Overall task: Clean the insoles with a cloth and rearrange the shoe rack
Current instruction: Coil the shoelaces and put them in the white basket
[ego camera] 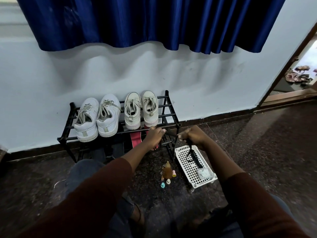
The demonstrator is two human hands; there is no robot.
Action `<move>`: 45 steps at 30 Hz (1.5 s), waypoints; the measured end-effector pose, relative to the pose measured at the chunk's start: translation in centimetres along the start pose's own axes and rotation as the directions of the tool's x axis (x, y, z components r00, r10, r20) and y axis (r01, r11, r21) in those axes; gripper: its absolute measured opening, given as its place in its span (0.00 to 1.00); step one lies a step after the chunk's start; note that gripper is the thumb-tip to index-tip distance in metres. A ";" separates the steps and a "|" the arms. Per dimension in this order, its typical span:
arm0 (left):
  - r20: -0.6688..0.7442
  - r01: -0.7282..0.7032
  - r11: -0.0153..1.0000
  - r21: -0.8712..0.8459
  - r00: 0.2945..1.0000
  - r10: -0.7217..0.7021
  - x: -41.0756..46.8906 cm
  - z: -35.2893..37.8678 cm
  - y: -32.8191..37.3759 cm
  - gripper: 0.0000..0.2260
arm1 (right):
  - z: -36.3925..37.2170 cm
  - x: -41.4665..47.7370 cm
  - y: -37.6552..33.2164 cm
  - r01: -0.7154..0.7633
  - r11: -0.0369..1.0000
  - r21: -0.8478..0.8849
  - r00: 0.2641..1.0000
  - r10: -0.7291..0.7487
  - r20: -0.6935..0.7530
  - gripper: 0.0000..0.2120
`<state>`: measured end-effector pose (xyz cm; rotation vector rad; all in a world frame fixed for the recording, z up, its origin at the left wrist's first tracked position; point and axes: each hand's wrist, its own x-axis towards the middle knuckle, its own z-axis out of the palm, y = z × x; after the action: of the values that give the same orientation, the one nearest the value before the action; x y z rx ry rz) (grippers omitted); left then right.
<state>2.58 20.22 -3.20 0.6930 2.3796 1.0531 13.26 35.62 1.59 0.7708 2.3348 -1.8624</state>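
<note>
Insoles (135, 139), red, lie on the lower tier of the black shoe rack (166, 93), past nearer things: small bottles (167, 172) on the floor and a white perforated tray (187, 167) holding a pale crumpled cloth (204, 174). Above the tray, the left hand (155, 134) and right hand (192, 137) each pinch a dark lace (171, 134) stretched between them, its tail dangling into the tray. Two pairs of white sneakers (106, 115) top the rack against the wall.

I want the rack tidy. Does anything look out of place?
Yes. Two red insoles poke out tilted below the top shelf of the shoe rack. Small bottles stand loose on the floor beside the white tray, and a black lace stretched between left hand and right hand dangles onto it.
</note>
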 end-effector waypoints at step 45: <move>-0.014 -0.065 0.987 -0.150 0.998 0.064 -0.8 2.2 2.0 0.19 | 1.7 1.4 -0.9 0.106 0.993 -0.045 0.994 -0.106 -0.016 0.04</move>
<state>4.97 22.07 -2.86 0.7156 2.2705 1.2503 11.21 34.37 1.46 0.6753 2.4657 -1.8434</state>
